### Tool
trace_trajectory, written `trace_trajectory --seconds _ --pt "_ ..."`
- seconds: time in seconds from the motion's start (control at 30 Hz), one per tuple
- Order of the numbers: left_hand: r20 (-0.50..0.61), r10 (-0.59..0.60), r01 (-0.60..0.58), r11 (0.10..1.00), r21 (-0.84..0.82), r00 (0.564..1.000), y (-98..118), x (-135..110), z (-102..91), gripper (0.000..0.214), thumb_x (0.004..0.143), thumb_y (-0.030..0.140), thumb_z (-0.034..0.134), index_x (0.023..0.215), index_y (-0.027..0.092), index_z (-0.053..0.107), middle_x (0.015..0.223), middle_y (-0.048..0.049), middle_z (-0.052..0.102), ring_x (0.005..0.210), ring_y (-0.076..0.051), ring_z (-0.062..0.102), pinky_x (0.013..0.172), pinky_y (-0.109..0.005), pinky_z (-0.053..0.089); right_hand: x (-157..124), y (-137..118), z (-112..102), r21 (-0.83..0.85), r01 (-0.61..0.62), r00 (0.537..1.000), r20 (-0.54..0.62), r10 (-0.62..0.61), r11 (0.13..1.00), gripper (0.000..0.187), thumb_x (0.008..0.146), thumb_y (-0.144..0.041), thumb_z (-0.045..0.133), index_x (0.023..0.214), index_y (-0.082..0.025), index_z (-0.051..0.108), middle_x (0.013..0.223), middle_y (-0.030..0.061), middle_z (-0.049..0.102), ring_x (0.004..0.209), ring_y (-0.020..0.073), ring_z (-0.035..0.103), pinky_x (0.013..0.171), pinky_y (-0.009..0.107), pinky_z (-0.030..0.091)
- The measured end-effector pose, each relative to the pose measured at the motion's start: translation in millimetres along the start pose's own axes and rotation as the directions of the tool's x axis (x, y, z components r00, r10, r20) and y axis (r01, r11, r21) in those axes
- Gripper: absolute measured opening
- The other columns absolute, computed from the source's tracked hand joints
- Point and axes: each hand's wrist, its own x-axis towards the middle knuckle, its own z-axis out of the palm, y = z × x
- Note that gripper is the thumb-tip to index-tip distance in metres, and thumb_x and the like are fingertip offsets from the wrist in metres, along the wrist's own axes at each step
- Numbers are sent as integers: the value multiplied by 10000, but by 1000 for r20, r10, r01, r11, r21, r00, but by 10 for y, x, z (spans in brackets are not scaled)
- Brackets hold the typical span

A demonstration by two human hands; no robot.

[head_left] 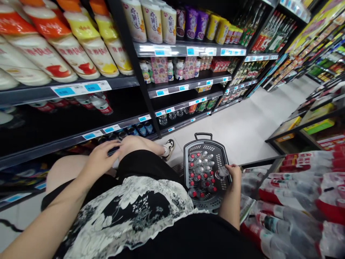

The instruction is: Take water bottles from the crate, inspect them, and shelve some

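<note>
1. Right hand (pixel 234 172): fingers closed round a clear water bottle (pixel 222 172), thumb on top, wrist bent in over the basket.
2. The bottle sits in that grip at the right edge of the basket (pixel 187 158), about halfway along the rim, tilted with its free end pointing in over the load.
3. Basket load: red-capped bottles (pixel 201 172) standing upright and packed tight. I see little free room, and the nearest gap looks to be right by the held bottle.
4. My read on doing it well: grip the body rather than the cap, turn the bottle upright before lowering it, and ease it straight down so its neighbours don't tip.
5. Left hand (pixel 104 156): flat, fingers spread, resting on the left knee (pixel 134 144) and gripping nothing I can see. It is well apart from the basket.
6. Shrink-wrapped packs (pixel 296 201) lie just beside the right forearm.
</note>
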Motion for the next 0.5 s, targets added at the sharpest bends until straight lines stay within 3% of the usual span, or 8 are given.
trace_trajectory --seconds 0.07,0.17,0.23,0.3,0.43,0.5 --pt "17 51 -49 990 -132 999 385 49 -126 488 936 481 461 1220 153 686 1448 -127 612 1347 -284 548 1182 -419 358 -224 -354 -214 1 144 985 -96 -144 990 280 683 -466 742 645 -214 625 573 13 580 661 226 565 651 313 382" --pt "76 259 -233 940 -250 963 899 68 -271 479 940 528 491 1228 205 698 1442 -94 618 1363 -267 532 1199 -429 344 -732 -960 -468 142 391 904 -248 -349 910 265 676 -449 723 713 -187 704 613 20 636 620 195 563 619 292 392" --pt "141 340 -294 916 -273 930 1152 115 -293 479 935 557 503 1231 236 700 1479 -81 591 1381 -277 515 1204 -463 341 -1100 -1362 -559 383 522 852 -291 -436 762 296 691 -435 708 801 -163 747 654 23 675 631 183 602 630 277 446" --pt "171 413 -352 886 -300 894 1341 229 -276 559 874 606 577 1291 245 669 1521 -91 550 1408 -301 490 1198 -481 353 -1442 -1718 -581 573 602 796 -381 -471 556 341 726 -440 690 873 -140 757 783 55 738 732 191 659 707 284 516" --pt "111 513 -450 822 -349 851 1626 534 -246 881 708 581 776 1471 224 519 1602 -126 442 1480 -348 382 1226 -504 285 -2003 -2201 -551 600 742 648 -526 -551 299 307 804 -427 686 944 -161 749 907 76 758 798 196 677 783 330 559" --pt "100 538 -462 793 -396 837 1716 598 -233 905 646 530 839 1441 214 542 1525 -129 528 1406 -352 471 1195 -486 328 -2206 -2325 -576 619 752 602 -504 -620 227 274 838 -432 674 939 -187 743 905 67 749 835 205 676 825 356 564"
